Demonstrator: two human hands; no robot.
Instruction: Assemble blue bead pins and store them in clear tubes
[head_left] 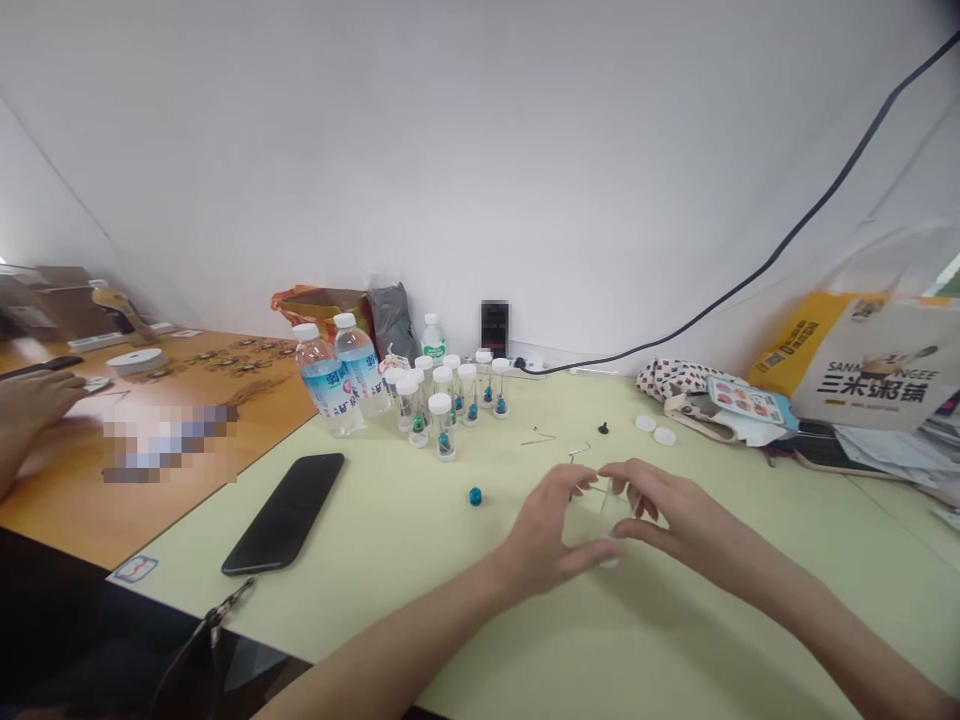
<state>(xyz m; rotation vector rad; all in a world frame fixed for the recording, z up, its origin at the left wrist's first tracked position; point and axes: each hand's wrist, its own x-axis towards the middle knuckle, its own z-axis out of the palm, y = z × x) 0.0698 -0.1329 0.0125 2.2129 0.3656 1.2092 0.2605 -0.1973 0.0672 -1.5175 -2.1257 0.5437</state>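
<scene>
My left hand point(546, 530) and my right hand point(664, 512) meet over the pale green table point(420, 560), both with fingers curled round a small clear vial point(609, 522) held between them. A thin bent wire point(579, 455) lies just beyond my fingertips. A small blue bead-like piece point(475, 496) rests on the table to the left of my left hand. Several clear vials with white caps point(450, 400) stand in a cluster further back, some with blue or green pieces inside.
A black phone point(286, 512) lies at the left. Two water bottles point(341, 380) stand behind it. White caps point(654, 429), a small black piece point(603, 428), a patterned pouch point(686, 385) and bags point(862, 365) sit at the right. Another person's hand point(34, 405) rests on the wooden table at far left.
</scene>
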